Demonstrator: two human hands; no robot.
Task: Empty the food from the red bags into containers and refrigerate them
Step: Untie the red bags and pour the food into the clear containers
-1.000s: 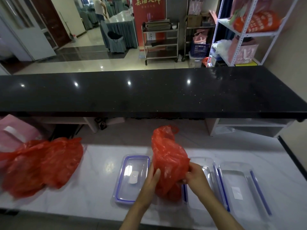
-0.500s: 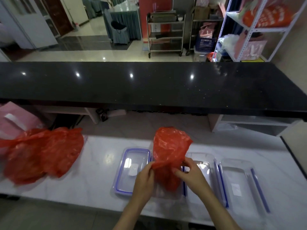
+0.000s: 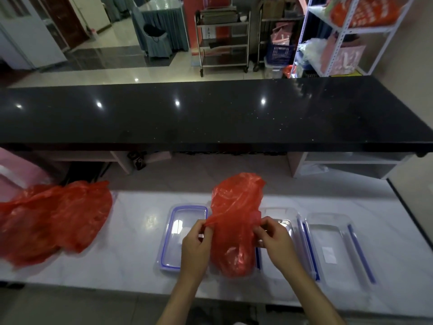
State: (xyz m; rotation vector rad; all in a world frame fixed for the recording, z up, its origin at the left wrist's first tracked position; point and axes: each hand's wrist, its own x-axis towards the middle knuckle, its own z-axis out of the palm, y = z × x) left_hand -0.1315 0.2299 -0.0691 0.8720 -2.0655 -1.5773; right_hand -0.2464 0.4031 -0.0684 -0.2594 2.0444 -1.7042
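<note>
A red plastic bag [image 3: 235, 221] stands on the white marble counter, its bulging bottom resting in a clear container mostly hidden beneath it. My left hand [image 3: 195, 246] pinches the bag's left edge and my right hand [image 3: 275, 240] pinches its right edge, pulling the mouth apart. A blue-rimmed lid [image 3: 180, 235] lies flat to the bag's left. To the right sit a clear container [image 3: 284, 221] and another clear container with blue clips [image 3: 335, 245]. The bag's contents are hidden.
More red bags [image 3: 56, 219] lie in a heap at the counter's left, beside a pink bag [image 3: 16, 174]. A raised black bar top [image 3: 210, 113] runs across behind the marble counter [image 3: 136, 254]. Shelving and a cart stand beyond.
Both hands slid from the bag's sides to its top edges and now pull them apart. The bag's top has slumped lower and wider.
</note>
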